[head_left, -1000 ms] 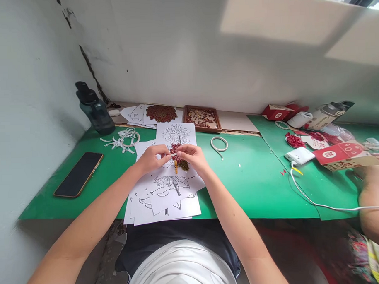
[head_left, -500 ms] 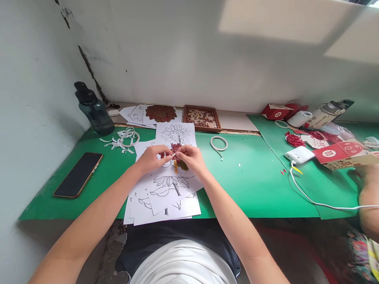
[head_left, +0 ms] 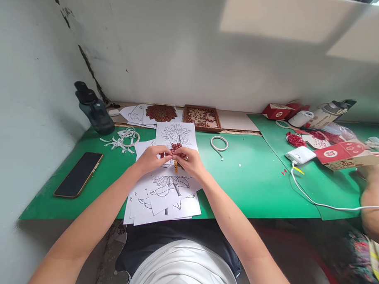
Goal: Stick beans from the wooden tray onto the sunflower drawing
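Fingertips nearly together, my left hand (head_left: 152, 159) and my right hand (head_left: 191, 160) are closed in pinches over a paper sheet with a line-drawn flower (head_left: 176, 132). What they pinch is too small and covered to make out. Just behind the fingertips lies a patch of small red seeds or beads (head_left: 176, 146). A short strip of orange-yellow pieces (head_left: 176, 166) shows below my fingers. More printed sheets (head_left: 166, 203) with flower outlines are stacked under my wrists, reaching the table's front edge.
A wooden tray of loose seeds (head_left: 202, 118) and a seed-covered sheet (head_left: 161, 113) stand at the back. White strips (head_left: 122, 140), a phone (head_left: 78, 175) and a bottle (head_left: 95, 110) are left. A cord coil (head_left: 219, 144), charger (head_left: 300, 155) and another person's arm (head_left: 376, 189) are right.
My right fingers have curled in more and now cover most of the dark green patch beneath them. A small white bit seen between the fingertips before is now hidden. My left hand stays put.
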`<state>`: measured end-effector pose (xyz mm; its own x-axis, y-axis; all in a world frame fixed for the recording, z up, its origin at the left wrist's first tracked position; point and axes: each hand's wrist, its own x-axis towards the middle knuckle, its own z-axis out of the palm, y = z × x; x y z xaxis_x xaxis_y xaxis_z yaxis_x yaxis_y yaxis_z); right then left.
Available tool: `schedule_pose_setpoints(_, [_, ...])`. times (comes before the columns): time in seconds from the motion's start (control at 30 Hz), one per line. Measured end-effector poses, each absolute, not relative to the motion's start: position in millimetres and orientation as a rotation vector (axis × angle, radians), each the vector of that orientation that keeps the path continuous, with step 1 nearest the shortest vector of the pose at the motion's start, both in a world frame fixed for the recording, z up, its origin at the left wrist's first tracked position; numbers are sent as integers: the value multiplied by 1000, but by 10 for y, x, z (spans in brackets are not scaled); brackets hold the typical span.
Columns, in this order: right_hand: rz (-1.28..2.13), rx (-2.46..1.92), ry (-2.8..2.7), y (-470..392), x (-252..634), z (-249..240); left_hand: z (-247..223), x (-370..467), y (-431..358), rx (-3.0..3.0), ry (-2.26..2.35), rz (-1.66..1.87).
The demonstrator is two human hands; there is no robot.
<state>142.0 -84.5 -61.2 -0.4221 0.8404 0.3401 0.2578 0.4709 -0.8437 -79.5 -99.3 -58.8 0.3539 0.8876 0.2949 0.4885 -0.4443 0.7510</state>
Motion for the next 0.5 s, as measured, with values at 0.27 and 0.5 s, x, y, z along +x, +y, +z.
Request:
schedule_pose_setpoints(0.27, [988,-913,-1896,-845,1442,-569,-584,-781,-996,2067,1200,952])
schedule_pose_setpoints(0.5, [1078,-930,-1904,-845,1457,-549,-557,-781,-1003,2049,1210,922])
